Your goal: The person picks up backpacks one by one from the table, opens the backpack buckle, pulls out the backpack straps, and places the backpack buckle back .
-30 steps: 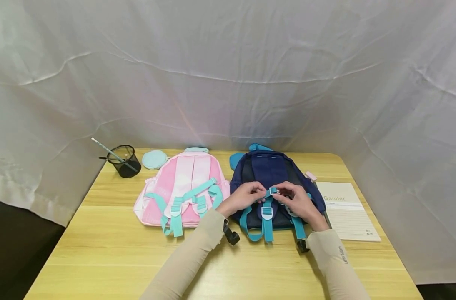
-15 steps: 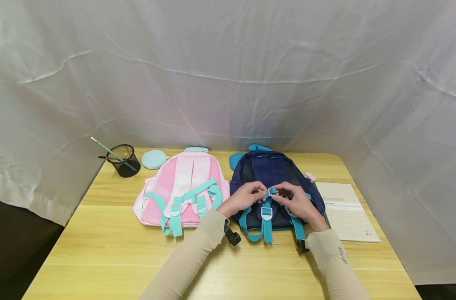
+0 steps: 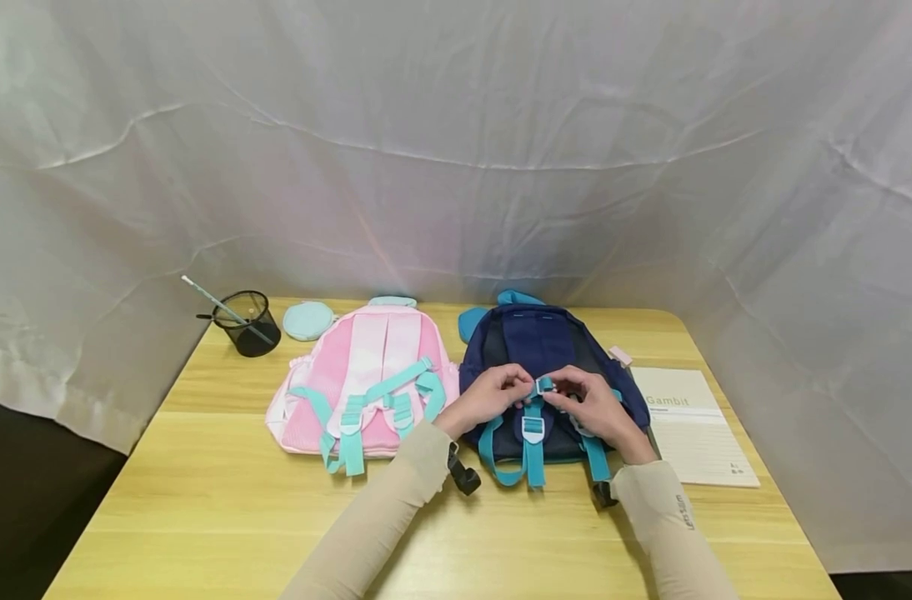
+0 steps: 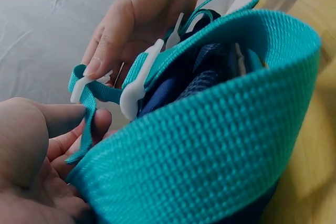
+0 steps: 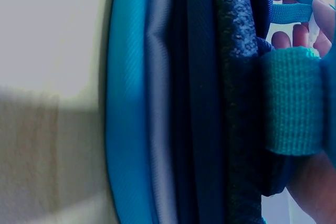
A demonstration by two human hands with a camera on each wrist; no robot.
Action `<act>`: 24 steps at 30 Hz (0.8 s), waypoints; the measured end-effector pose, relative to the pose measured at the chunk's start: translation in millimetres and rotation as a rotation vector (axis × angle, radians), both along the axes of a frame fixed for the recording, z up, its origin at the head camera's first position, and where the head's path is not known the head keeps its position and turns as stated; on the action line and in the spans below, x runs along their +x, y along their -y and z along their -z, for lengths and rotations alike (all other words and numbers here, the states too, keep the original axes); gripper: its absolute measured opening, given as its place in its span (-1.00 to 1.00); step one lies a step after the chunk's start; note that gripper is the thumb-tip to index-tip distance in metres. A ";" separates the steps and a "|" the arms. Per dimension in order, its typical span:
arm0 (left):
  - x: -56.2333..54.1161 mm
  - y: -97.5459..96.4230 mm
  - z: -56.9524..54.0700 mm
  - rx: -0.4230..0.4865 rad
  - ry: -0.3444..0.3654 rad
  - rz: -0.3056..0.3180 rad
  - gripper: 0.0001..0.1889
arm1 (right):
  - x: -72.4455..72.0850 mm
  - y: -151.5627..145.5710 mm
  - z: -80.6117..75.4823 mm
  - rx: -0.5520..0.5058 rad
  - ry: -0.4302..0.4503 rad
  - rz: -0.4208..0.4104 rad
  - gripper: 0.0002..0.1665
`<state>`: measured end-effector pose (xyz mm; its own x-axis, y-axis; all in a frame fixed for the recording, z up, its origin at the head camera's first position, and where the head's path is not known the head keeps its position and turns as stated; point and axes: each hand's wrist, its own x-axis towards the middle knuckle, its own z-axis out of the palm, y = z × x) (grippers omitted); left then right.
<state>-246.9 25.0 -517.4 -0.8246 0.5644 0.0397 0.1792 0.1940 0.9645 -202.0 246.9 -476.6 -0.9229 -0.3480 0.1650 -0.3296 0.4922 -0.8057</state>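
A dark blue backpack (image 3: 543,333) lies back side up, its teal straps spread towards the near edge. Over its middle my left hand (image 3: 488,395) pinches the loose tail of a thin teal strap (image 4: 88,124). Facing it, my right hand (image 3: 593,403) holds the small white buckle (image 4: 80,89) threaded on that strap, thumb against the plastic. A larger white strap adjuster (image 3: 533,427) sits just below the hands. In the left wrist view a wide teal shoulder strap (image 4: 210,124) loops across the foreground. The right wrist view mostly shows the bag's side (image 5: 205,103).
On the left lies a pink backpack (image 3: 384,342) with mint straps, touching the blue one. Beyond it are a round mint pouch (image 3: 308,320) and a black mesh pen cup (image 3: 255,335). A notebook (image 3: 699,433) lies at the right, on the wooden table (image 3: 223,517).
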 end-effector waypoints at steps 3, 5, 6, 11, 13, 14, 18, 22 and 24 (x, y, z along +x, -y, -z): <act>0.9 1.8 -0.5 -0.019 -0.008 -0.021 -0.84 | -1.7 -1.1 2.6 0.009 0.004 0.016 -0.75; 1.1 2.5 -0.8 -0.034 -0.011 -0.031 -0.84 | -5.8 -4.0 9.6 0.018 0.005 0.028 -0.75; 1.2 2.7 -0.9 -0.039 -0.012 -0.035 -0.84 | -8.2 -5.7 14.0 0.021 0.001 0.031 -0.74; 2.1 1.0 -0.9 -0.030 -0.002 -0.046 -0.86 | -17.5 -12.2 31.6 0.020 -0.012 0.030 -0.73; 2.7 -0.6 -0.8 -0.020 0.004 -0.045 -0.86 | -18.1 -13.1 33.6 0.009 -0.007 0.025 -0.73; 2.9 -1.4 -0.9 -0.018 0.004 -0.045 -0.86 | -18.0 -13.3 34.0 0.004 -0.005 0.023 -0.73; 3.8 -3.7 -1.5 -0.002 0.003 -0.047 -0.86 | -17.3 -13.5 33.4 -0.015 0.005 0.011 -0.75; 4.2 -4.7 -1.5 0.012 0.003 -0.051 -0.87 | -17.3 -13.1 32.8 -0.018 -0.001 0.004 -0.77; 3.8 -4.6 -0.7 0.016 0.005 -0.048 -0.87 | -17.7 -13.3 33.2 -0.018 -0.003 0.002 -0.77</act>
